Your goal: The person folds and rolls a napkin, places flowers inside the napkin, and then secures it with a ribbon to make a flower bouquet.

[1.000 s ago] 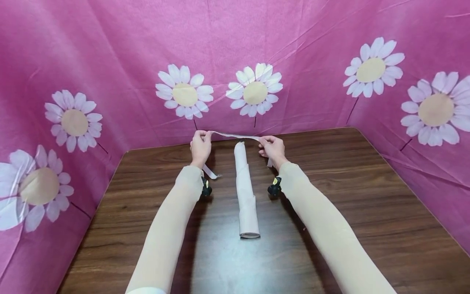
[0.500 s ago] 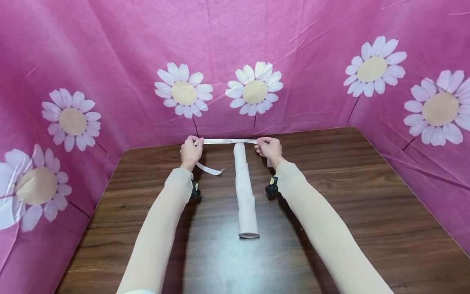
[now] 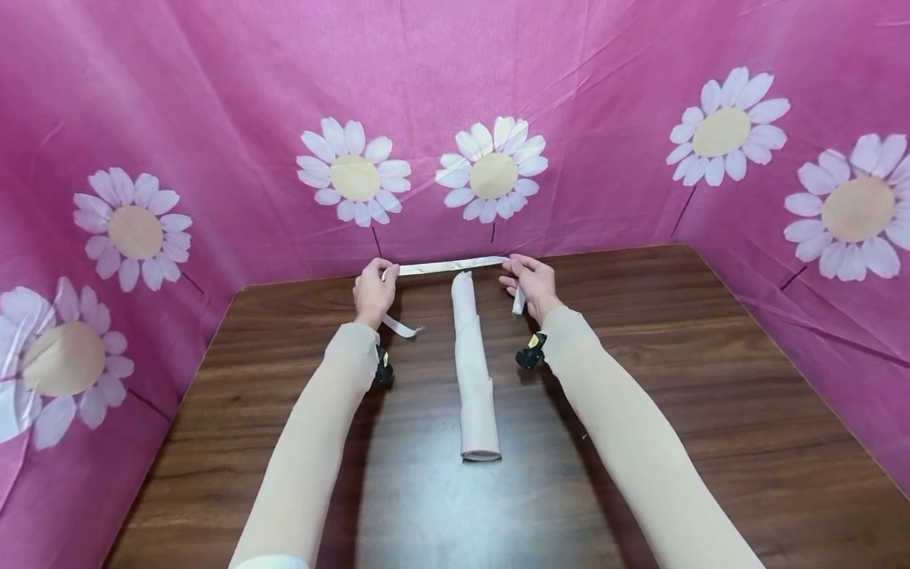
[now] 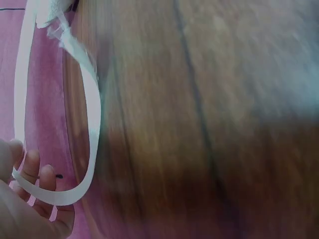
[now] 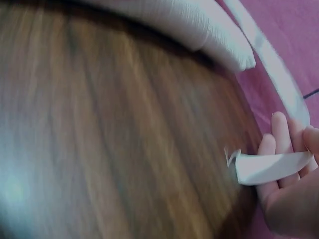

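Note:
A white ribbon (image 3: 451, 266) stretches between my two hands near the far table edge. My left hand (image 3: 374, 294) pinches it between thumb and fingers, and a frayed tail of the ribbon (image 4: 92, 114) curves away below the fingers. On the other side my right hand (image 3: 532, 286) pinches it too, with a short loose end (image 5: 269, 168) lying across the fingers in the right wrist view. Between the forearms lies a pale rolled cloth (image 3: 474, 371), lengthwise on the table. Its far end is just short of the taut ribbon in the head view.
The brown wooden table (image 3: 675, 411) carries the roll. A pink curtain (image 3: 426, 63) with large white daisies encloses the back and both sides. Each wrist wears a small black camera (image 3: 530, 352).
My hands first spread apart, the left moving left, and the sagging ribbon straightened. Then the right hand rose slightly, tilting the ribbon up on the right. The roll has stayed put.

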`<state>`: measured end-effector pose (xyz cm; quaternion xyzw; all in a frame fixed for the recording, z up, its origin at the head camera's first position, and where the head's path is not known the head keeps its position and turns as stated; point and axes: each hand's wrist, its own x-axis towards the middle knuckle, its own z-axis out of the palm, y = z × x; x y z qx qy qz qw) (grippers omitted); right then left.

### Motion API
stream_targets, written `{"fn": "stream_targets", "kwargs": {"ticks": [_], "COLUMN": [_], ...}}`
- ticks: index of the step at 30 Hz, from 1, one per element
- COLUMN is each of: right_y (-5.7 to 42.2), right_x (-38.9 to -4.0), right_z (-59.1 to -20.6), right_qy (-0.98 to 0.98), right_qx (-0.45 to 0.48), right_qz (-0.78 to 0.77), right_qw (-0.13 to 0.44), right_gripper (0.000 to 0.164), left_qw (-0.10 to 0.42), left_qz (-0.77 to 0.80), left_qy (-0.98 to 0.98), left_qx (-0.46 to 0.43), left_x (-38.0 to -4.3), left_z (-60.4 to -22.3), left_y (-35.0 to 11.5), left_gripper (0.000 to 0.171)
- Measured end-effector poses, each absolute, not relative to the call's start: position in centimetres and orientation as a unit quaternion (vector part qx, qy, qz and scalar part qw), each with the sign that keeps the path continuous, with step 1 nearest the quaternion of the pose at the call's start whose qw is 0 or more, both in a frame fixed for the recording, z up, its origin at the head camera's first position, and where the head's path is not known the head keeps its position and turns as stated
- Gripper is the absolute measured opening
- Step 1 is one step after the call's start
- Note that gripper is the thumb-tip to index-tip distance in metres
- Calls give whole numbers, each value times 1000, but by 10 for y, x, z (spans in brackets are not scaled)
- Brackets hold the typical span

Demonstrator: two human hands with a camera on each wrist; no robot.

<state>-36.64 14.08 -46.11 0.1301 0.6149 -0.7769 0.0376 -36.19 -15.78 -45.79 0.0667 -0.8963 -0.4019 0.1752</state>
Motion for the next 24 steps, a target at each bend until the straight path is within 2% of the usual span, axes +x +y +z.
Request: {"fn": "stream_targets", "kwargs": {"ticks": [9,20,24], "right_y": [145,143,142], "right_x": [-369,-366,-368], "right_z": [-468,-471,-472], "right_qy": [650,681,698], "right_qx": [109,127,141], "right_qz": [-750,-721,-703], "right_qw": [48,11,4], "right_gripper": [39,32,27], "left_qw": [177,146,120], "left_qz": [-400,-380,-361], "left_qy": [-897,-904,-916], "left_qx": [67,128,129], "left_x": [-362,-361,-362], "left_z": [-462,-457,-455], "left_y": [-151,-153,-154], "left_gripper": [21,29,30]}}
